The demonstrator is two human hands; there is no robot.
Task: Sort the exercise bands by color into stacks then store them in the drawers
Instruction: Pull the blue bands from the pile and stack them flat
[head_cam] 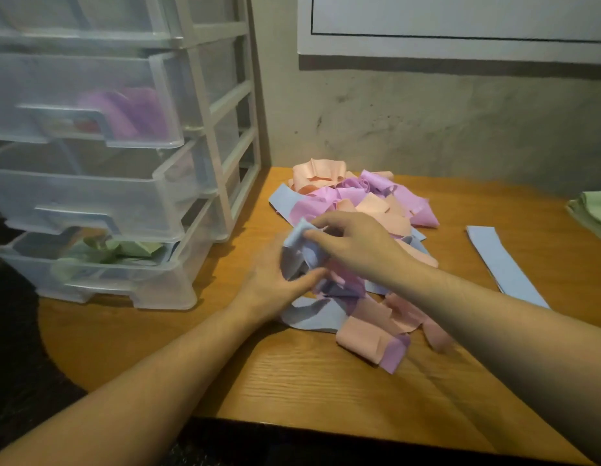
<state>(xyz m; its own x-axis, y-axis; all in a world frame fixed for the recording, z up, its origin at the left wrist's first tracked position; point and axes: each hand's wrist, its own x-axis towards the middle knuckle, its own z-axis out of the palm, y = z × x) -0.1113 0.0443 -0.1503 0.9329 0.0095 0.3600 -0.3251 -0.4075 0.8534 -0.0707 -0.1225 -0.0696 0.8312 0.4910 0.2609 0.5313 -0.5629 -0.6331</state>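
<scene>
While we work the near edge of the pile [346, 237] | left hand [275, 280] and right hand [356, 250] both pinch one blue band [301, 252] | risk: tangled pink and purple bands drag along, mixing stacks | blue stack [504, 264] right; drawers [90, 183] far left.

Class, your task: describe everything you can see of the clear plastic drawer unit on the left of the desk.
The drawer unit is a white frame holding stacked see-through plastic drawers with moulded front handles. It stands upright on the wooden desk, at its left end near the wall. Every drawer in view is pulled out. One upper drawer holds purple bands; the bottom drawer holds green bands. The drawer between looks empty, though blur makes that uncertain. Neither hand touches it.
</scene>
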